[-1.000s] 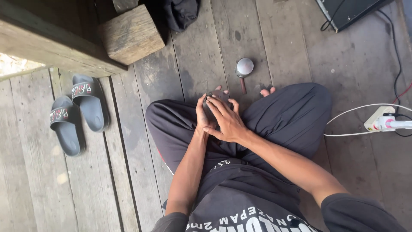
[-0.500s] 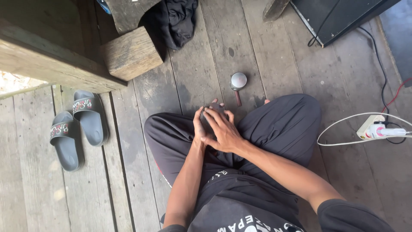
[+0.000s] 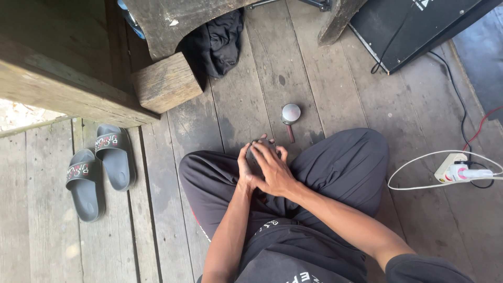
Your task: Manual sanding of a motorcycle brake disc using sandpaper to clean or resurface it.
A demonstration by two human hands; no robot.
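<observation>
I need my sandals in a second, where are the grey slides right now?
The grey slides sit side by side on the plank floor at the head view's left, below the wooden beam.

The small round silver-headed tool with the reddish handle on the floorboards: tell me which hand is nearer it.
Right. The right hand lies just below the small round silver-headed tool; the left hand sits farther off, to its lower left.

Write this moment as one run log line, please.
left hand: on dark object | right hand: covers it | mirror: on floor ahead

Weathered plank floor point(image 3: 335, 78); on it grey slippers point(image 3: 99, 170), wooden block point(image 3: 166, 83), black cloth point(image 3: 217, 44), small round mirror point(image 3: 291, 114), white power strip point(image 3: 455, 169).
</observation>
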